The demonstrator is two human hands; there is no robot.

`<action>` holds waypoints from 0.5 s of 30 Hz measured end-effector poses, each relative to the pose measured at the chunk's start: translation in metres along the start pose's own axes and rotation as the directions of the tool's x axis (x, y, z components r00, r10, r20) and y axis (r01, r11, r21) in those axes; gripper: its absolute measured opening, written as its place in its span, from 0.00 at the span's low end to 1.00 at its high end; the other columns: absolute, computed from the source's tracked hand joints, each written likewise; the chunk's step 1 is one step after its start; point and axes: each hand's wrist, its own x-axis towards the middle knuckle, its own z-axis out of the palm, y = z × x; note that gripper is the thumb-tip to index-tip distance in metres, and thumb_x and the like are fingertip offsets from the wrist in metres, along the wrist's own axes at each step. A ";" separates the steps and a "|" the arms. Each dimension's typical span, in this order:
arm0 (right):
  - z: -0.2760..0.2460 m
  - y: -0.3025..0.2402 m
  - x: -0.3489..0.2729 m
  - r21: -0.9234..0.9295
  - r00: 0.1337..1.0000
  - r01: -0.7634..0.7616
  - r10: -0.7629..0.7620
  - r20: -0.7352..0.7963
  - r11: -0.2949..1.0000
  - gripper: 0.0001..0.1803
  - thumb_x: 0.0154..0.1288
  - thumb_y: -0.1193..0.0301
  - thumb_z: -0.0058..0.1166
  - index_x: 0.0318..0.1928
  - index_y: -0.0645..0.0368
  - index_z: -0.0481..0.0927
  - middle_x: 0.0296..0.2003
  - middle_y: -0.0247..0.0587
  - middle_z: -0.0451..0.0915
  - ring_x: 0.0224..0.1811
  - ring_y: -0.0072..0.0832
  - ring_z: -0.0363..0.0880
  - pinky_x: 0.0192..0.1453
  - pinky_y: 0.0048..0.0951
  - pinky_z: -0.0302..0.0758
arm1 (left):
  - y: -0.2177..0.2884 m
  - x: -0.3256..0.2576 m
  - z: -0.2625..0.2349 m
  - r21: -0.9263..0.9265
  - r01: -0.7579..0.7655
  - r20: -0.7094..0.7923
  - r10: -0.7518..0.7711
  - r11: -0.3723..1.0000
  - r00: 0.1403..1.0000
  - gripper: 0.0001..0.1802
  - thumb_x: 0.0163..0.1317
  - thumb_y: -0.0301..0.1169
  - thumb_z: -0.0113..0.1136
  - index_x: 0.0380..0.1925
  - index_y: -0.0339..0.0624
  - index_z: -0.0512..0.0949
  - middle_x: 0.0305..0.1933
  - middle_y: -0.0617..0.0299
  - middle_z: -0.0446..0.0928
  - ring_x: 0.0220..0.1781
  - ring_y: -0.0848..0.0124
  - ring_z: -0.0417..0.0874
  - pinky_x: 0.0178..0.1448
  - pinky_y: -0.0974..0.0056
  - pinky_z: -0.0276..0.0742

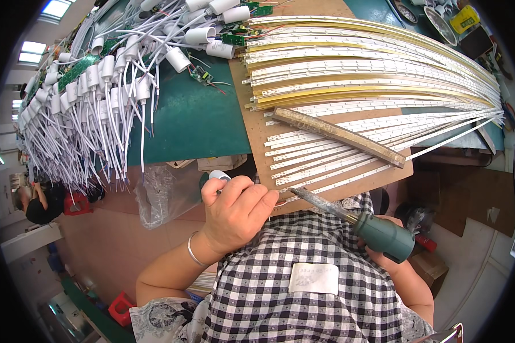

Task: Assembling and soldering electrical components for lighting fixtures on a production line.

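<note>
My right hand (386, 260) is wrapped round the green handle of a soldering iron (384, 235), which partly hides the fingers. The iron's dark metal shaft slants up to the left. Its tip lies at the near end of the lowest LED strip (337, 180). My left hand (237, 211) is closed around a white cylindrical cap (219, 175), whose end shows above the curled fingers. Beside the left fingertips a thin reddish wire (281, 203) reaches the strip's end, close to the iron's tip. The rest of the cap is hidden by the hand.
More white LED strips (349, 68) fan out across a brown board (257, 123), with a worn bar (337, 136) lying across several. White caps with cables and green circuit boards (106, 86) heap over the green table (183, 126) at left. A clear plastic bag (154, 197) hangs below its edge.
</note>
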 end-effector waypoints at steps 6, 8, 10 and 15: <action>-0.010 -0.015 0.018 0.128 0.993 -0.096 0.085 0.088 0.987 0.21 0.57 0.63 0.61 0.49 0.62 0.80 0.48 0.48 0.80 0.50 0.38 0.79 0.56 0.37 0.73 | 0.000 -0.002 -0.001 -0.019 0.014 -0.001 -0.014 1.000 1.000 0.12 0.43 0.28 0.66 0.31 0.50 0.83 0.31 0.75 0.76 0.38 0.73 0.74 0.48 0.59 0.54; -0.005 -0.025 0.032 0.387 0.995 -0.096 0.091 0.032 0.917 0.26 0.57 0.62 0.61 0.54 0.63 0.76 0.51 0.49 0.78 0.52 0.37 0.78 0.59 0.37 0.72 | -0.001 -0.001 0.000 -0.029 0.010 0.002 -0.010 1.000 1.000 0.12 0.43 0.28 0.67 0.32 0.49 0.83 0.31 0.74 0.76 0.38 0.73 0.74 0.48 0.59 0.54; 0.022 -0.046 0.053 0.695 0.979 0.070 0.082 -0.184 0.715 0.32 0.57 0.62 0.61 0.60 0.64 0.71 0.55 0.49 0.76 0.55 0.35 0.76 0.61 0.36 0.71 | -0.002 0.000 0.000 -0.036 0.005 0.007 -0.005 0.999 1.000 0.13 0.42 0.28 0.67 0.33 0.49 0.83 0.31 0.74 0.76 0.39 0.73 0.74 0.49 0.59 0.54; 0.027 -0.065 0.106 0.674 0.997 0.062 -0.081 -0.003 0.736 0.47 0.54 0.53 0.62 0.69 0.63 0.58 0.69 0.50 0.57 0.65 0.42 0.68 0.69 0.44 0.65 | -0.001 0.000 -0.001 -0.055 0.021 0.028 -0.020 0.998 0.999 0.15 0.41 0.28 0.68 0.34 0.49 0.83 0.33 0.73 0.76 0.40 0.72 0.75 0.51 0.57 0.56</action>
